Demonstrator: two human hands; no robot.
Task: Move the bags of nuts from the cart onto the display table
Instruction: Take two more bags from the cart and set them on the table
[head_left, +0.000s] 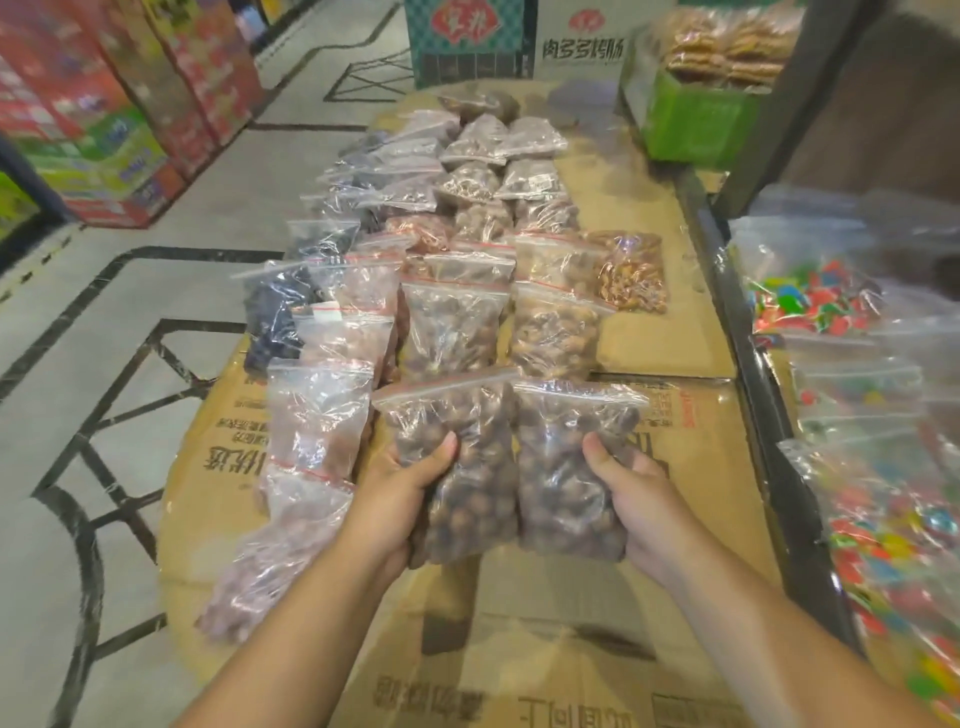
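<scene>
Hands low in the middle of the frame, each closed around one clear zip bag of round brown nuts. Left hand (400, 499) gripping the lower left edge of the left bag (475, 457), thumb laid across the front, fingers curled underneath and out of sight. Right hand (641, 501) gripping the lower right edge of the right bag (563, 467) in the same way, thumb on top, fingers wrapped below. Both bags side by side and touching, red zip seals pointing away toward the top of the frame, over the near part of the display table (691, 467), which is covered in flattened cardboard. Resting on the cardboard or held just above it: cannot tell.

Beyond the two bags, rows of filled bags (457, 322) lined up along the table toward the upper middle of the frame, overlapping one another. Dark-filled bags (275, 312) along the left edge of the table; one bag of lighter tan nuts (631, 275) set apart on the right.

Along the right side of the frame, a dark metal frame (763, 395) just beside the table, with bags of bright sweets (883, 519) behind it. Green box (696, 119) at upper right, stacked printed cartons (104, 104) at upper left, grey tiled floor (78, 415) on the left.
</scene>
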